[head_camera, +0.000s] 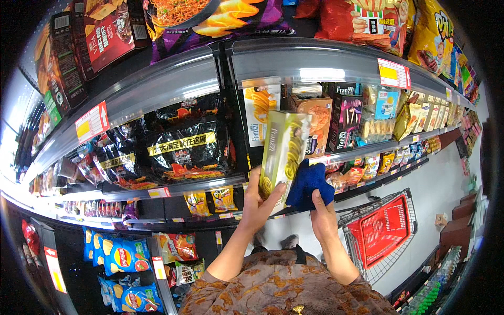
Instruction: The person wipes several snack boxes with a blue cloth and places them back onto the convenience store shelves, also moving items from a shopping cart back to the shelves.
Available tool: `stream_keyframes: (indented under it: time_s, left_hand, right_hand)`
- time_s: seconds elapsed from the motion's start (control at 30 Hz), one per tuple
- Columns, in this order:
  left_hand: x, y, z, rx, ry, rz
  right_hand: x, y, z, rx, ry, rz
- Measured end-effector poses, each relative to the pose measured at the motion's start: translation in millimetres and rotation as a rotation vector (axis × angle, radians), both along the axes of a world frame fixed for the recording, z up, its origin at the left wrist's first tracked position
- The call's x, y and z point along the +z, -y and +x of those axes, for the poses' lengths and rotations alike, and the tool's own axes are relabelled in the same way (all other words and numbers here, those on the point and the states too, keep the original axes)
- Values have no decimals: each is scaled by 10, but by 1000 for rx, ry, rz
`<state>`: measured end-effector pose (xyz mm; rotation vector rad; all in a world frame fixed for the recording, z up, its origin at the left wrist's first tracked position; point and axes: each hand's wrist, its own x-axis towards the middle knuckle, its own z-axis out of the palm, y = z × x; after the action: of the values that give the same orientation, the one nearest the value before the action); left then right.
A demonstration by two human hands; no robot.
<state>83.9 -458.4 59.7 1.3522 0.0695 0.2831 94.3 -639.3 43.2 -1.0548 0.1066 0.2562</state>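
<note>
My left hand (260,199) grips a green and white Franzzi snack box (281,157) by its lower end, tilted in front of the shelf. A bunched dark blue cloth (309,187) is in my right hand (323,212), the thumb lying over its front. The cloth is at the box's right side; whether it presses on the box I cannot tell. Behind them stand a white Franzzi box (260,114), a brown box (319,118) partly hidden by the green one, and a black Franzzi box (345,118).
Black snack bags (189,151) fill the shelf at left. Overhead, a shelf edge (315,59) carries large snack bags. A shopping cart (380,232) with a red basket stands on the floor at right. Blue chip bags (126,254) hang at lower left; bottles (433,287) line the lower right.
</note>
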Motion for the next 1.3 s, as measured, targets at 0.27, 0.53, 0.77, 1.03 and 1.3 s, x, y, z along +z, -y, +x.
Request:
stream_keyframes:
  time_s: [0.27, 0.53, 0.77, 1.03, 1.3]
  left_hand:
    - [-274, -130, -122, -235, -194, -224]
    - [-304, -53, -355, -204, -245, -598]
    - [-342, 72, -341, -243, -200, -785]
    - [-273, 260, -424, -136, -423, -666]
    - [-323, 330, -610, -439, -365, -666]
  right_hand:
    - [126, 151, -221, 26, 123, -240]
    - [231, 348, -162, 132, 168, -225]
    - [392, 329, -209, 201, 680, -585]
    - [534, -86, -201, 247, 1095, -987]
    - [905, -192, 525, 12, 1006, -959]
